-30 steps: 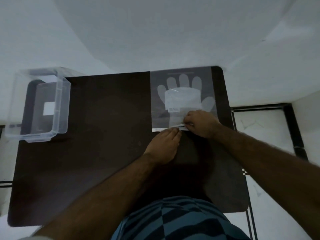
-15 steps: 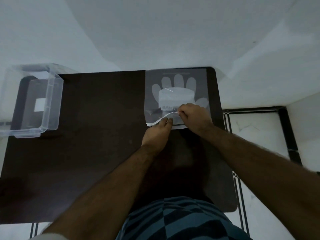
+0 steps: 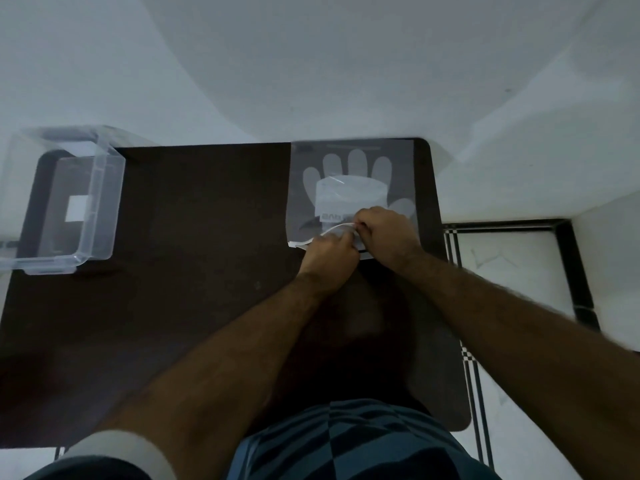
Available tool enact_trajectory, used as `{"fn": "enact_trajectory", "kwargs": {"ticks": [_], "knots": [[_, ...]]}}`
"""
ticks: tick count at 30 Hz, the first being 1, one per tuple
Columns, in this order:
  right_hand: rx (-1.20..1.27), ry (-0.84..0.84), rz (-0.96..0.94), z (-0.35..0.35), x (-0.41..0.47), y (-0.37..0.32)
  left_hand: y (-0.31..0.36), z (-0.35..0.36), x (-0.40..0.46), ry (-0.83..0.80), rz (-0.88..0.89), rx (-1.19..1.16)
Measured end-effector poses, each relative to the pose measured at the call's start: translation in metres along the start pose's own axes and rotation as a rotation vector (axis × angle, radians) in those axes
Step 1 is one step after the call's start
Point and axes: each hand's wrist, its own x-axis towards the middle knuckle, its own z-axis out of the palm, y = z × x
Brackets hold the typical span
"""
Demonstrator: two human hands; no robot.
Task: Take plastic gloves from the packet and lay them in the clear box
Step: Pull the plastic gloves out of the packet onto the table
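Observation:
A flat clear packet of plastic gloves [image 3: 351, 174], printed with a pale hand shape, lies at the far right of the dark table [image 3: 194, 271]. My right hand [image 3: 384, 237] pinches the packet's near flap and holds it lifted. My left hand [image 3: 330, 254] sits at the same near edge, its fingertips under the raised flap. The clear box [image 3: 65, 202] stands at the table's far left corner, a white label showing through its floor; I see no gloves in it.
A pale wall rises just behind the table's far edge. To the right of the table is white floor with a dark striped border [image 3: 568, 258]. My blue patterned shirt [image 3: 346, 441] fills the near bottom.
The packet's near flap lay flat a second ago; my right hand has since lifted it and my left fingers have moved in under it.

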Motion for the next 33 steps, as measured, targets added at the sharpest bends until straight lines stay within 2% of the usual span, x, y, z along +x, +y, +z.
{"fn": "enact_trajectory", "kwargs": {"ticks": [3, 8, 16, 28, 33], "knots": [[-0.013, 0.027, -0.023, 0.000, 0.000, -0.001, -0.004, 0.009, -0.004, 0.001, 0.016, -0.014], [-0.072, 0.039, -0.080, 0.000, 0.001, -0.002, -0.008, 0.021, -0.020, 0.110, 0.062, -0.109], [-0.017, -0.111, -0.070, 0.005, 0.007, 0.001, -0.004, 0.019, -0.052, 0.312, 0.080, -0.193], [-0.198, -0.393, -0.011, 0.019, 0.000, 0.006, 0.004, 0.031, -0.114, 0.230, 0.096, -0.233], [-0.252, -0.429, -0.048, 0.022, -0.001, 0.009, 0.008, 0.034, -0.136, 0.220, 0.103, -0.248]]}}
